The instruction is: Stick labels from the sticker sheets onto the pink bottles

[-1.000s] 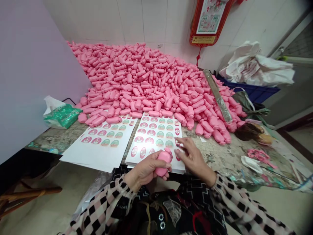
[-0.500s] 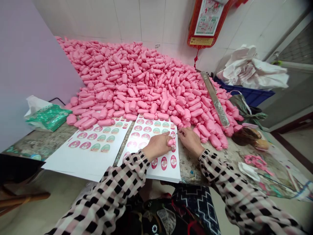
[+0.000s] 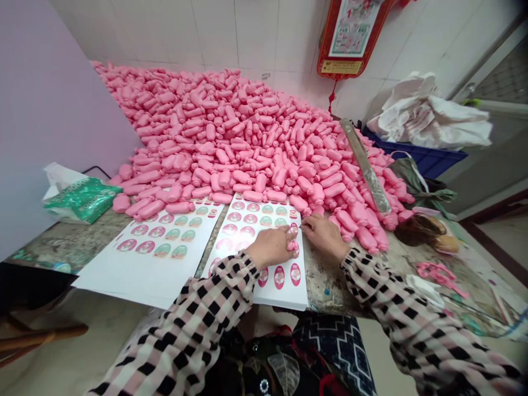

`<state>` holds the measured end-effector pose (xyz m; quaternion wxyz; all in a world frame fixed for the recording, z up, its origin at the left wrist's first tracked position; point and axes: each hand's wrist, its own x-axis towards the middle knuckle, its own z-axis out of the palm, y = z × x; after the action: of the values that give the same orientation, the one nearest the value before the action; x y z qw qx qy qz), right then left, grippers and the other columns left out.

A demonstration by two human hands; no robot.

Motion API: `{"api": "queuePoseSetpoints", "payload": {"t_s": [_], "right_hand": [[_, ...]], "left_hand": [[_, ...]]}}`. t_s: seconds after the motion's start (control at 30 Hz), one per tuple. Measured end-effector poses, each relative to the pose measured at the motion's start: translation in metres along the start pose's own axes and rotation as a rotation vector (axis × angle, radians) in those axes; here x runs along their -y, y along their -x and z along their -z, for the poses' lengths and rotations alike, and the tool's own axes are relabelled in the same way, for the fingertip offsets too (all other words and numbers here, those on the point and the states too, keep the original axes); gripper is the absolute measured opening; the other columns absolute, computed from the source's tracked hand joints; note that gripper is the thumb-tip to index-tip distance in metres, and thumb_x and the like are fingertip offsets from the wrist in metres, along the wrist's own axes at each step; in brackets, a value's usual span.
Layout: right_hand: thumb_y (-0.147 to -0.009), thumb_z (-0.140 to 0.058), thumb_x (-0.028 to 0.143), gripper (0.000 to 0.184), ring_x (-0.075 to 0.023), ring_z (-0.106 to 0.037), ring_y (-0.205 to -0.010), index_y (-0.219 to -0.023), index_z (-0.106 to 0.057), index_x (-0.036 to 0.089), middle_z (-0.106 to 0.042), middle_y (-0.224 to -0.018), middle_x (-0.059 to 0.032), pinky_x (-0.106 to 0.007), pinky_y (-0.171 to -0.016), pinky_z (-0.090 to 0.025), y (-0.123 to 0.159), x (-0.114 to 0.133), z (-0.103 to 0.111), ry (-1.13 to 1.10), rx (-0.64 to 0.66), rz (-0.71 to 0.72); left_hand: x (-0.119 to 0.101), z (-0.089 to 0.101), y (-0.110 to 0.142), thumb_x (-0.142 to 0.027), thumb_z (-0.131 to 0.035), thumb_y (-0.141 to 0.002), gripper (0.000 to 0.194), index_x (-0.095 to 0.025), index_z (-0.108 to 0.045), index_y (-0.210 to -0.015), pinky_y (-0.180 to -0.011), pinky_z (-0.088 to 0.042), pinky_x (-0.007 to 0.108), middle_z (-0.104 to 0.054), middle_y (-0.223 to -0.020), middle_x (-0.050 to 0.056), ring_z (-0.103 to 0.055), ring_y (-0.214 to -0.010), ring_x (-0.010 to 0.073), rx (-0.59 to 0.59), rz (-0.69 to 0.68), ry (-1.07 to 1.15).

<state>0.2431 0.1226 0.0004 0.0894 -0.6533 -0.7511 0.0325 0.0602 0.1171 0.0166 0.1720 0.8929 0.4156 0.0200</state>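
Note:
My left hand (image 3: 270, 247) is closed around a small pink plastic bottle (image 3: 292, 246), whose narrow neck end pokes out past the fingers. It rests over the right-hand stack of sticker sheets (image 3: 284, 298), printed with pink and green labels. Just beyond the stack's right edge, my right hand (image 3: 326, 237) has its thumb and forefinger pinched together beside a pink oval label (image 3: 293, 227). What those fingertips hold, if anything, is too small to make out. To the left lies a second sticker sheet (image 3: 124, 280), partly covered by bottles at its top.
A large heap of pink bottles (image 3: 247, 143) fills the back of the table. A long flat bar (image 3: 365, 168) lies on its right side. A green packet (image 3: 82, 198) is at left; a blue crate (image 3: 433, 159), pink scissors (image 3: 441, 275) and a brown roundish item (image 3: 416, 230) are at right.
The whole view has shifted slightly. Both hands stay close together at the sheet's right edge, with the bottle still in my left hand and little finger movement.

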Motion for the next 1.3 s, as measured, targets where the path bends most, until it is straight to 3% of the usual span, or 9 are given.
{"api": "queuePoseSetpoints", "payload": {"t_s": [0.47,0.9,1.07,1.3], "right_hand": [[-0.087,-0.042,0.031,0.024,-0.0158,-0.057,-0.085,-0.09,-0.064,0.022,-0.064,-0.098,-0.0033,-0.024,-0.061,-0.034,-0.003,-0.002,0.001,-0.074,0.031,-0.026],[-0.082,-0.051,0.032,0.018,-0.0167,-0.056,-0.082,-0.083,-0.065,0.021,-0.065,-0.092,-0.0031,-0.025,-0.062,-0.033,-0.005,-0.01,-0.005,-0.247,0.009,-0.035],[-0.079,-0.053,0.032,0.016,-0.0156,-0.057,-0.074,-0.077,-0.064,0.02,-0.067,-0.082,-0.0015,-0.025,-0.061,-0.036,-0.005,-0.015,-0.018,-0.364,-0.002,-0.053],[-0.079,-0.05,0.037,0.02,-0.0158,-0.057,-0.069,-0.077,-0.06,0.019,-0.066,-0.078,-0.002,-0.025,-0.058,-0.037,-0.002,-0.011,-0.039,-0.453,-0.126,-0.204]], "left_hand": [[0.004,-0.005,-0.003,-0.051,-0.044,-0.081,0.062,-0.024,-0.037,-0.136,-0.086,-0.042,0.039,-0.034,-0.146,0.007,-0.051,-0.113,0.0303,0.038,-0.01,-0.044],[0.005,-0.006,-0.003,-0.054,-0.041,-0.08,0.061,-0.029,-0.037,-0.136,-0.086,-0.043,0.037,-0.032,-0.147,0.003,-0.052,-0.113,0.028,0.037,-0.003,-0.074],[0.005,-0.007,-0.004,-0.055,-0.04,-0.08,0.059,-0.031,-0.039,-0.134,-0.085,-0.043,0.038,-0.031,-0.147,0.003,-0.053,-0.111,0.0292,0.048,-0.004,-0.084],[0.006,-0.002,-0.005,-0.059,-0.041,-0.078,0.06,-0.035,-0.041,-0.133,-0.083,-0.044,0.041,-0.027,-0.149,0.005,-0.055,-0.107,0.0321,0.094,-0.012,-0.086]]}}
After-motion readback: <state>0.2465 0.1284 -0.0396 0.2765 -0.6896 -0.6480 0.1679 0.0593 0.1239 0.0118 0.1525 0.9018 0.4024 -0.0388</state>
